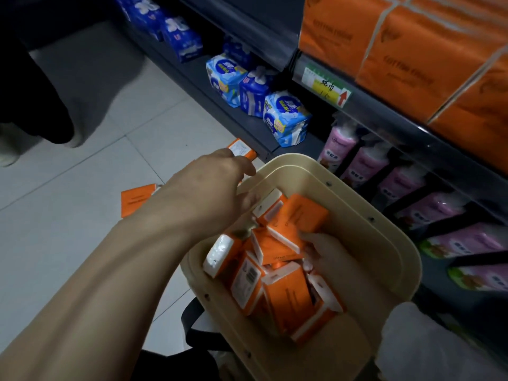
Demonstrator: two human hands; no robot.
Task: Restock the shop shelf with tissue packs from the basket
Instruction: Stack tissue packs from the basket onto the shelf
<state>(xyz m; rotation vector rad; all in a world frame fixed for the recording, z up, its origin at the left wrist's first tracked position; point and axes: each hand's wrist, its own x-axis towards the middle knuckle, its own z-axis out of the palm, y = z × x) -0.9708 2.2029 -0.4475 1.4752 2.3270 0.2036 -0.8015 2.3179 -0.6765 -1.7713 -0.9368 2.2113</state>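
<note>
The step in hand was picking: stock was being drawn out of the basket (384,243), and nothing was on its way to the shelf (412,133) yet. The tissue packs (288,292) lay jumbled inside the basket, orange with white ends, some flat and some on edge. The right hand (324,251) was deep among them, fingertips against one pack; whether it had closed round that pack I could not tell, since the fingers were half buried. The left hand (214,188) straddled the basket's far rim, thumb inside and fingers outside, apparently gripping it to steady it.

The next move, as I judged it, called for a firm hold on one pack, a lift clear of the rim, and a reach up and to the right, where the big orange bundles (412,50) stood above the price label (325,86).

Two loose packs lay on the floor (110,133): one (134,200) beside the left forearm, another (242,149) just beyond the left knuckles (easy to step on). Blue packs (286,119) and pink packs (398,185) filled the lower shelves. A second person's dark trouser leg (35,105) stood well to the left.
</note>
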